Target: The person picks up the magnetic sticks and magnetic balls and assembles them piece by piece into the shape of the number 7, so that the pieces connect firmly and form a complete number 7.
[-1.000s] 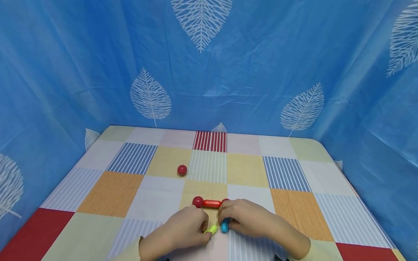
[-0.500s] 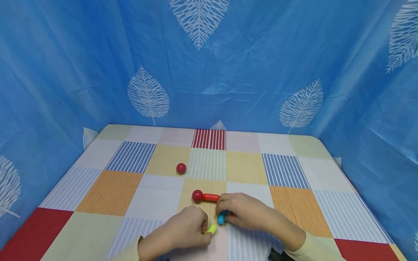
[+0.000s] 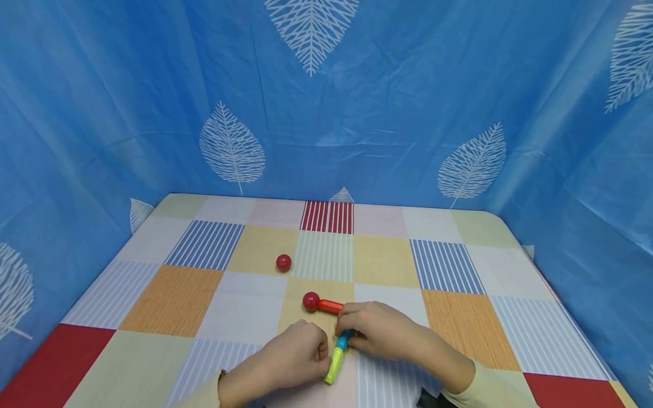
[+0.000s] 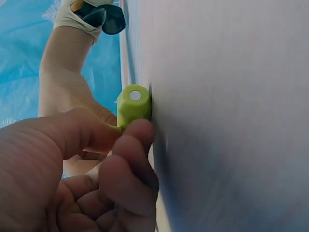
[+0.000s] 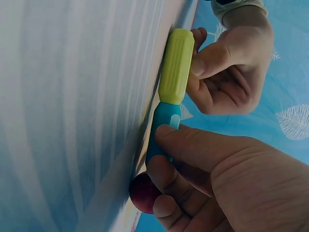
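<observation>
A yellow-green magnetic rod (image 3: 334,365) and a blue magnetic rod (image 3: 343,340) stand end to end in one slanted line on the table. My right hand (image 3: 380,331) pinches the blue rod between thumb and fingertips. Beside the yellow-green rod lies my left hand (image 3: 301,354), its fingers loosely curled; the thumb touches or nearly touches the rod's side. A pale round disc shows on the yellow-green rod's free end (image 4: 135,95). Under my right fingers, a dark red ball (image 5: 144,193) is partly hidden. A red rod (image 3: 330,306) runs from another red ball (image 3: 311,301) to behind my right hand.
A loose red ball (image 3: 283,262) lies farther back on the patchwork tablecloth (image 3: 388,263). Blue curtains (image 3: 377,102) with white leaf prints enclose the table's back and sides. A dark device (image 3: 433,399) shows by the right sleeve.
The yellow-green rod, earlier between my left fingers, has swung into line with the blue rod and meets its end. The red rod now slants, and its left ball has shifted slightly away.
</observation>
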`<state>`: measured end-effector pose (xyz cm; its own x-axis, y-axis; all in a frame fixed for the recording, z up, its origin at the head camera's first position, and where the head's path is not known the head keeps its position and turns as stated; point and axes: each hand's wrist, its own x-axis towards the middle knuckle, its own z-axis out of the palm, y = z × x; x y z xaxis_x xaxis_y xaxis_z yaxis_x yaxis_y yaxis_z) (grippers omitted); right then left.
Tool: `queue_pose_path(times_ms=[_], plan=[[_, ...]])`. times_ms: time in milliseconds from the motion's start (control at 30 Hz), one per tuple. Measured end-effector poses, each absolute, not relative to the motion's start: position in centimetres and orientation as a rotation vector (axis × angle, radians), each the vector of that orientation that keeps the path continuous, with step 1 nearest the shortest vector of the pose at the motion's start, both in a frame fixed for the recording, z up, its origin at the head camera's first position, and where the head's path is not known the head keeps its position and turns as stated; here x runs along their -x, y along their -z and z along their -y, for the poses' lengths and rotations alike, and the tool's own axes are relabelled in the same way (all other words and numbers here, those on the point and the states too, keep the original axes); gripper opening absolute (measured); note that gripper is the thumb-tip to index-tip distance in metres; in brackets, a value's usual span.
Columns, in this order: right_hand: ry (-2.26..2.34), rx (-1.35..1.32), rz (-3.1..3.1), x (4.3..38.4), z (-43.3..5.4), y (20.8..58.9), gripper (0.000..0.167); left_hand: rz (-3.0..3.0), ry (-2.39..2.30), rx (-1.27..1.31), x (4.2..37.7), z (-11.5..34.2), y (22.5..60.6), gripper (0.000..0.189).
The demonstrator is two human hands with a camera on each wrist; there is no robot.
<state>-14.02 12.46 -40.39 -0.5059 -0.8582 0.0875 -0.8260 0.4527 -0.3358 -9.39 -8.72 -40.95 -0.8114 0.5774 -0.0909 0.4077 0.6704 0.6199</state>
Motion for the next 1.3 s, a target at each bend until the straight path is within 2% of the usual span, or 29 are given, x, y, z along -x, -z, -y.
queue_pose_path(times_ms=[167, 367, 567, 767, 900, 1100, 1300], plan=[[0.525, 1.540, -2.595, 14.0, -12.6, 40.5, 0.015, -2.581, -0.863, -0.794, 9.5, 8.6, 41.2, 0.028], [0.528, 1.537, -2.588, 14.0, -12.9, 40.5, 0.014, -2.620, -0.880, -0.835, 9.8, 8.7, 41.1, 0.020], [0.531, 1.525, -2.594, 14.1, -13.4, 40.5, 0.016, -2.763, -1.011, -0.838, 11.3, 9.7, 40.7, 0.015], [0.538, 1.457, -2.579, 14.2, -13.7, 40.3, 0.017, -3.148, -0.942, -0.710, 13.7, 11.6, 40.8, 0.009], [0.543, 1.434, -2.571, 14.2, -13.8, 40.3, 0.018, -3.367, -0.809, -0.593, 15.5, 12.9, 41.2, 0.015], [0.574, 1.470, -2.560, 14.2, -13.8, 40.5, 0.016, -3.379, -0.769, -0.439, 17.5, 13.9, 41.6, 0.018], [0.583, 1.443, -2.568, 14.3, -13.9, 40.5, 0.016, -3.372, -0.746, -0.415, 18.5, 13.9, 41.5, 0.022]])
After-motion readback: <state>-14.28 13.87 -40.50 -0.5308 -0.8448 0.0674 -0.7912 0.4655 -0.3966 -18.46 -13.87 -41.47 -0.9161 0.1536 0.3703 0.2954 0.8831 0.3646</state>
